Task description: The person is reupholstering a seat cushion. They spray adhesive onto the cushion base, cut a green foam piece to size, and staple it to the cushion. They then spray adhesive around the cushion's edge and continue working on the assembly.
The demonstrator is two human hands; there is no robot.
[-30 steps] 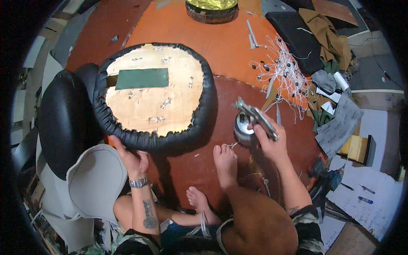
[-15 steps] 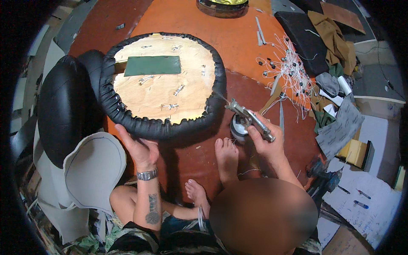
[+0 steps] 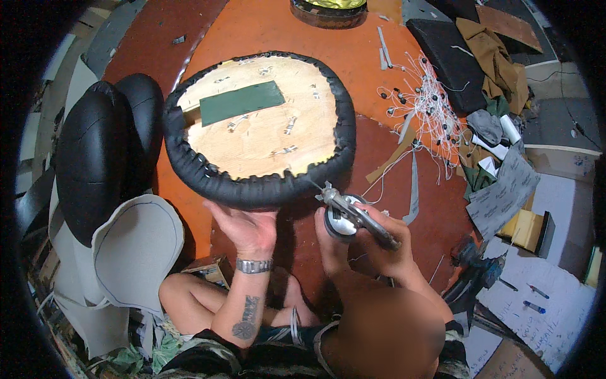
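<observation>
A round upholstered seat (image 3: pixel 259 148) is held up, its bare plywood underside facing me and gathered black cover material around the rim. A green rectangle (image 3: pixel 242 103) lies on the wood, beside a dark slot at its left end. My left hand (image 3: pixel 249 230), palm up, supports the seat from below at its near edge; its fingertips are hidden under it. My right hand (image 3: pixel 388 243) is wrapped around a metal spray gun (image 3: pixel 356 218) with a round cup (image 3: pixel 341 225) below. Close to the seat's lower right rim, the nozzle points at the black material.
Black padded cushions (image 3: pixel 91 164) and a light grey shaped piece (image 3: pixel 136 252) stand at the left. White cords (image 3: pixel 420 101) with dark ends lie tangled at the right, near fabric scraps (image 3: pixel 505 189). A round tin (image 3: pixel 328 14) stands at the far edge.
The seat has shifted right and turned slightly counterclockwise, with my left hand moving right beneath it. The spray gun has come down and left along the rim.
</observation>
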